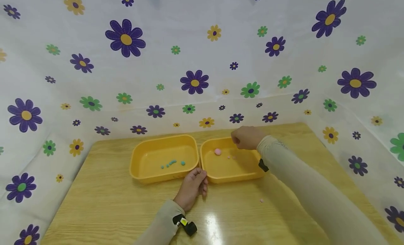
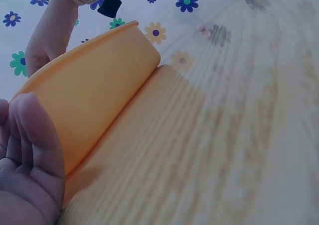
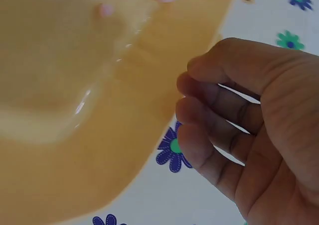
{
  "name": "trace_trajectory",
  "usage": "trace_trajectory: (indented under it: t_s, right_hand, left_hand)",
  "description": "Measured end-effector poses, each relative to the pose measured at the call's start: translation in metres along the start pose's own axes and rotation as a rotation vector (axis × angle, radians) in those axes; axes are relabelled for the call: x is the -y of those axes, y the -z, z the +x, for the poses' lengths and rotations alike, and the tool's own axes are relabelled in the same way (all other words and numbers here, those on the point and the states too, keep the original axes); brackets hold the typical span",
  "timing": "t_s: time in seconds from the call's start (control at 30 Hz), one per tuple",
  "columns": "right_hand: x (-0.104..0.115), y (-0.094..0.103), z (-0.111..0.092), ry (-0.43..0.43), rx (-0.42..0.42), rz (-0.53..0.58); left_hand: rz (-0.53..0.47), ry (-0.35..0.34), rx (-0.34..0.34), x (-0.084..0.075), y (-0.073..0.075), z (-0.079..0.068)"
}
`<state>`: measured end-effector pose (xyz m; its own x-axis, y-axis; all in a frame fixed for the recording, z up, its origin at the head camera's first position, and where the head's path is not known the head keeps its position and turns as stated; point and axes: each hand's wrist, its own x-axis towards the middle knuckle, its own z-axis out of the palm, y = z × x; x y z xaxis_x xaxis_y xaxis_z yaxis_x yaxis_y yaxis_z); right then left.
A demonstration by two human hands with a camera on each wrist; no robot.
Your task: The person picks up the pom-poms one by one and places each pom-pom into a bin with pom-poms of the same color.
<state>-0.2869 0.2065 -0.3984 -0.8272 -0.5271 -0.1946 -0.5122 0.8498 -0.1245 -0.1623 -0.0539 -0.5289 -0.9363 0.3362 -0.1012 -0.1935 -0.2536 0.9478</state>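
My left hand (image 1: pixel 191 189) is at the near left corner of the right yellow tray (image 1: pixel 235 177), thumb and forefinger gripping its rim. In the left wrist view its fingers stand up along the tray's outer wall. My right hand (image 1: pixel 247 138) hovers over that tray's far rim, thumb and forefinger tips together, the other fingers curled. No object shows at the fingertips (image 3: pixel 199 68), though a small one could be hidden. Inside the tray lie a larger pink ball (image 1: pixel 217 152) and two tiny pink balls (image 1: pixel 228 157).
Another yellow tray (image 1: pixel 139 176) stands close on the left, holding several small teal balls (image 1: pixel 172 162) and a larger teal ball (image 1: pixel 183 163). A tiny pink ball (image 1: pixel 261 200) lies on the wooden table (image 1: pixel 110 203). Flower-printed white sheeting (image 1: pixel 176 66) surrounds the table's back and sides.
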Motion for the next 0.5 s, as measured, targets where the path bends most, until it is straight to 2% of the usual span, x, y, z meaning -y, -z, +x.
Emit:
trace_trajectory:
  t_s: [0.27, 0.5]
  right_hand:
    - [0.007, -0.022, 0.029, 0.123, 0.139, -0.152]
    - [0.001, -0.044, 0.049, 0.176, 0.172, -0.206]
  left_hand:
    - [0.001, 0.02, -0.005, 0.001, 0.002, -0.002]
    - [0.012, 0.008, 0.001, -0.001, 0.001, -0.001]
